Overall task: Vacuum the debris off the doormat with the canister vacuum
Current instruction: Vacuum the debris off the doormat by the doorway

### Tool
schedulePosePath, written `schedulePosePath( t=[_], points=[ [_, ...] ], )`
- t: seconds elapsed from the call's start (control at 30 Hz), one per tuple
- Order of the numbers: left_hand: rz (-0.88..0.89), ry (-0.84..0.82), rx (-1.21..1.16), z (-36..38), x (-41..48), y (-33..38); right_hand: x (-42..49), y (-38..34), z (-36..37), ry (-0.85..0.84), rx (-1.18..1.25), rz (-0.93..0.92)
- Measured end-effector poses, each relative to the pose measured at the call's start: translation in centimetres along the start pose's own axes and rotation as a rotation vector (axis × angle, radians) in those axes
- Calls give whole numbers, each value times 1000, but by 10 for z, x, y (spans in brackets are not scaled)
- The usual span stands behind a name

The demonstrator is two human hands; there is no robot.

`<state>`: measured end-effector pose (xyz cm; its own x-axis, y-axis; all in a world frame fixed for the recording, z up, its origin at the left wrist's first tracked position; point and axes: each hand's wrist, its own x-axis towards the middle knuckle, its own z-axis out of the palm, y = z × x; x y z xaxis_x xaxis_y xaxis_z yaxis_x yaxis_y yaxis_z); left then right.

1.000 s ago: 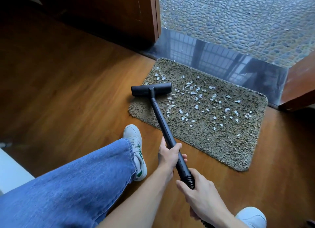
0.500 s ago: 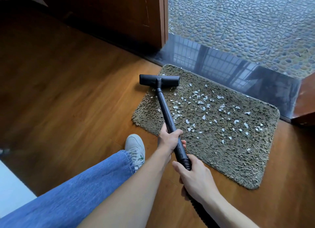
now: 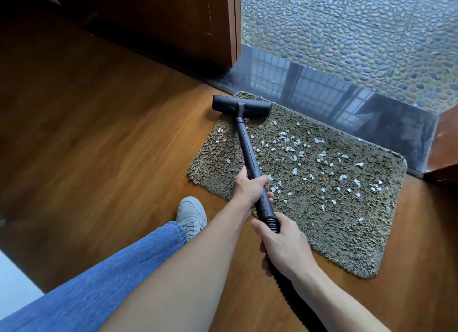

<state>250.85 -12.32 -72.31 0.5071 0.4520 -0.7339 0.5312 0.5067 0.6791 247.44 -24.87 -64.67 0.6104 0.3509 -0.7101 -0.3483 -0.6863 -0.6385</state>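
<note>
Pushed forward since a second ago, the black floor head (image 3: 241, 106) of the vacuum is now set on the far left corner of the doormat (image 3: 347, 232), with its left end reaching to the mat's edge by the wooden floor (image 3: 99, 145). From it the black wand (image 3: 247, 150) slopes back toward the person. White debris (image 3: 295, 155) is scattered over the middle and right of the olive shag doormat, with a few bits left of the wand. The near part of the wand is gripped by the left hand (image 3: 250, 189), fingers wrapped round it. Just behind it, the ribbed cuff is gripped by the right hand (image 3: 285, 245), thumb laid along the top. The ribbed hose (image 3: 292, 299) is seen running back under the right forearm. The doormat lies on the wooden floor, its far edge against a dark glossy threshold (image 3: 322, 93), beyond which pebble paving (image 3: 359, 34) is seen. A brown door (image 3: 173, 21) stands at the upper left. A grey shoe (image 3: 190, 214) and a blue denim leg (image 3: 111, 277) are seen left of the arms
</note>
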Motion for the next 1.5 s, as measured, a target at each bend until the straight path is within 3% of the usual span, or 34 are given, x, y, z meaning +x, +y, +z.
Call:
schedulePosePath(
  t=[0.5, 0.9, 1.5],
  points=[
    [-79, -68, 66, 12, -69, -46, -77, 33, -23, -80, -39, 48],
    [-69, 77, 13, -11, -135, -75, -122, 64, -20, -134, -173, -30],
    [-30, 68, 0, -35, -56, -31, -55, 14, 9, -139, -185, -44]
  ],
)
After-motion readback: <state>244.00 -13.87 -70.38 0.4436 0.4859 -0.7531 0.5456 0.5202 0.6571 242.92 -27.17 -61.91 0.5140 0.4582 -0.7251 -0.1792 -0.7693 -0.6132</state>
